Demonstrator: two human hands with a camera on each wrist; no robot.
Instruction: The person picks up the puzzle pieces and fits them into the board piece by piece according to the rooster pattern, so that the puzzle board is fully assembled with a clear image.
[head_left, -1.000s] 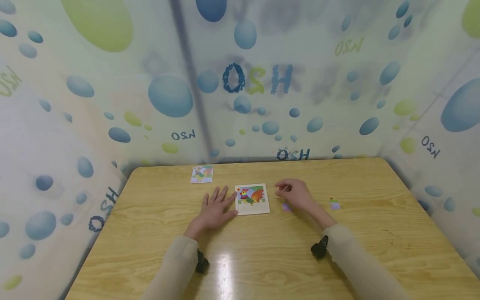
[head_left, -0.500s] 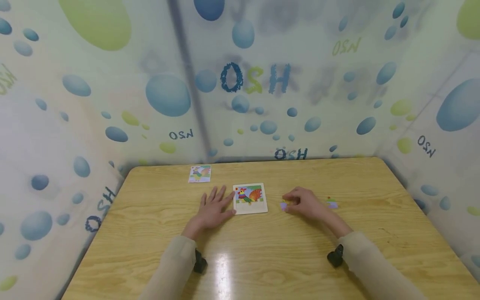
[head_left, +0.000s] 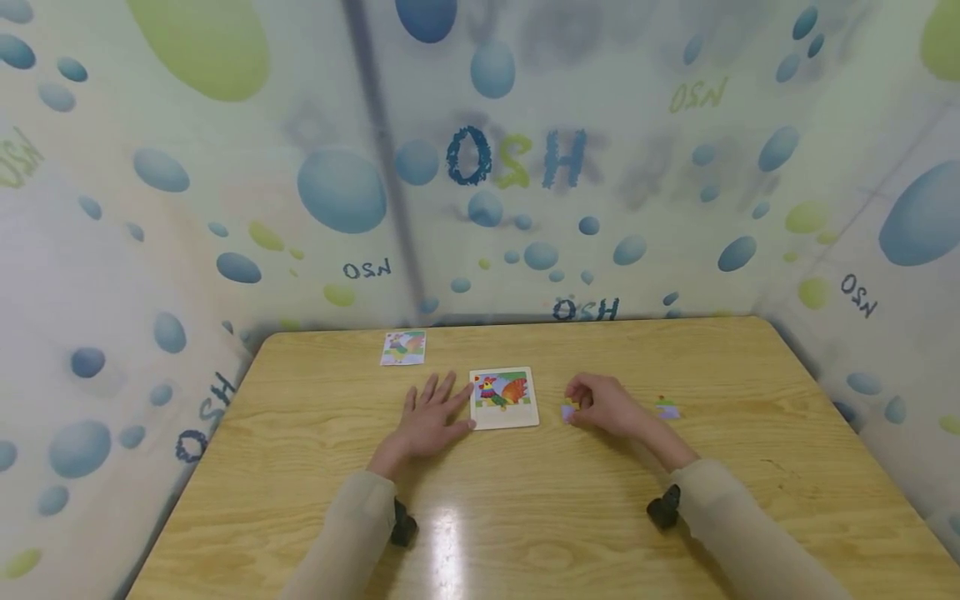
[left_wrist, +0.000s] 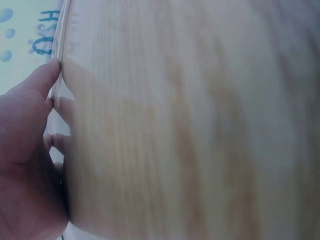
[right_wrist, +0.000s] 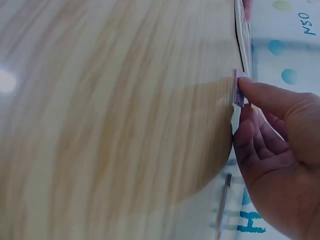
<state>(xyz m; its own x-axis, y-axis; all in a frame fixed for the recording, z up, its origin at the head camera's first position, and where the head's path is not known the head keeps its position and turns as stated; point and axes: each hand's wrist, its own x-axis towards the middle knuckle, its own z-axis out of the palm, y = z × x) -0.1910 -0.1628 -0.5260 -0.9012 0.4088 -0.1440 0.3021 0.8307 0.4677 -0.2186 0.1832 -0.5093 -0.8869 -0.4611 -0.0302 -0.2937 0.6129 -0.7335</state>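
Observation:
My left hand (head_left: 426, 423) lies flat with fingers spread on the table, its index finger and thumb touching the left edge of a square jigsaw tray (head_left: 507, 421). A rooster picture fills the upper part of the tray, and a pale strip shows along its bottom. To the right of the tray, my right hand (head_left: 606, 406) pinches a small purple and yellow puzzle piece (head_left: 567, 412) between thumb and fingers. The right wrist view shows this puzzle piece (right_wrist: 238, 89) edge-on under the thumb, its far part hidden by the fingers.
Another puzzle piece (head_left: 667, 408), purple and green, lies on the wooden table (head_left: 525, 508) right of my right hand. A square rooster picture card (head_left: 403, 349) sits near the back edge, left of the tray. A bubble-patterned wall (head_left: 637, 167) stands behind the table.
My right hand has moved from beside the tray rightward and slightly down to the purple and yellow puzzle piece, which it now pinches. My left hand stays at the tray.

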